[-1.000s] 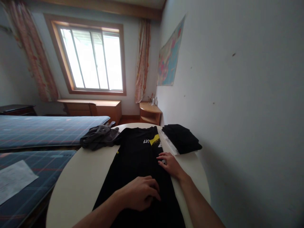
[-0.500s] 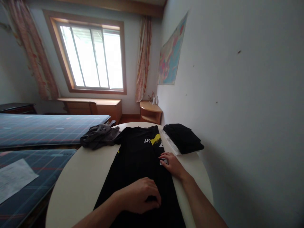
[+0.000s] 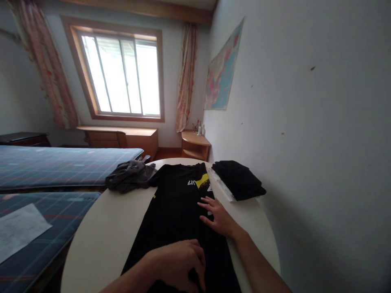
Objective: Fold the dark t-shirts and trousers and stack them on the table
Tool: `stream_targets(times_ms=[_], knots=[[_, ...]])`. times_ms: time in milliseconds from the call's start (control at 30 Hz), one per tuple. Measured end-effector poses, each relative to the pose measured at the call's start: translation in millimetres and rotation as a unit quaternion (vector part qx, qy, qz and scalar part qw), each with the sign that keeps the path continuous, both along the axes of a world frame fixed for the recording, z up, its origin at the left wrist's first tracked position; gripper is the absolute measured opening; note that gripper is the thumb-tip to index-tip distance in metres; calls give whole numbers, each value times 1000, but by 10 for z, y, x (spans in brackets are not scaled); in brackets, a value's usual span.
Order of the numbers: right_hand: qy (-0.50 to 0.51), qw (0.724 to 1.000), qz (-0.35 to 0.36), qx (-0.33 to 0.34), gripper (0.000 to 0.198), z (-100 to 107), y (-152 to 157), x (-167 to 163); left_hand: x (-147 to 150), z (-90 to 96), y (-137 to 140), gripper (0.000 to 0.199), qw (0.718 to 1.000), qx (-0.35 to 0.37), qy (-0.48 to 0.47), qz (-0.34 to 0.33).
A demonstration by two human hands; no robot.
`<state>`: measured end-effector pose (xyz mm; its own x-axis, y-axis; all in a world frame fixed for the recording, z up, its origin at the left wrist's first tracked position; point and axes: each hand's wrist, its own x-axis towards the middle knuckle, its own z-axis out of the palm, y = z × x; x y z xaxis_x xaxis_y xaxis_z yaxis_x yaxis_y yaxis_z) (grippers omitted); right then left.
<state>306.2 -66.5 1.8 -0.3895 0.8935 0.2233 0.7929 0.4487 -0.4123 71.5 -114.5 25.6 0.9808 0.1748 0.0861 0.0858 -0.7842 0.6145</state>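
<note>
A black shirt (image 3: 174,219) with white print and a yellow patch lies lengthwise on the round white table (image 3: 100,228), its collar at the far end. My right hand (image 3: 218,217) rests on the shirt's right side, fingers spread, partly covering a white print. Lower down and nearer to me, my left hand (image 3: 180,262) is bent over the shirt with fingers curled and closed on the black cloth; its fingertips are partly hidden near the bottom of the view.
A crumpled dark grey garment (image 3: 131,176) lies at the table's far left. Folded black clothes (image 3: 240,179) sit on clear plastic packaging at the far right, near the wall (image 3: 320,171). Plaid mattresses (image 3: 70,167) stand on the left, one carrying a paper sheet (image 3: 23,230).
My left hand has moved down toward me, fingers pointing lower onto the cloth. My right hand has shifted slightly left and spread flatter on the shirt. The view has turned slightly.
</note>
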Motion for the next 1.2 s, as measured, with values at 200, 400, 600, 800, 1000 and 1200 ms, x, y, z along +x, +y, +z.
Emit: stream_targets(times_ms=[200, 400, 600, 800, 1000, 1200], knots=[[-63, 995, 20, -69, 73, -56, -27, -71, -220, 136, 201, 27, 994, -44, -12, 100], [-39, 998, -30, -37, 61, 23, -98, -115, -656, -143, 757, 50, 903, 117, 58, 410], [-59, 974, -219, -1, 25, 194, -204, -68, -945, -381, 1119, 42, 859, 144, 61, 488], [-162, 913, -350, -136, 39, 247, -300, 9, -1010, -422, 1236, 31, 833, 156, 38, 529], [-232, 912, -307, -143, 42, 271, -513, -173, -1085, -470, 1322, 25, 779, 149, 53, 607], [-218, 927, -238, -189, 37, 335, -700, -138, -1070, -409, 1272, 23, 777, 133, 65, 612]])
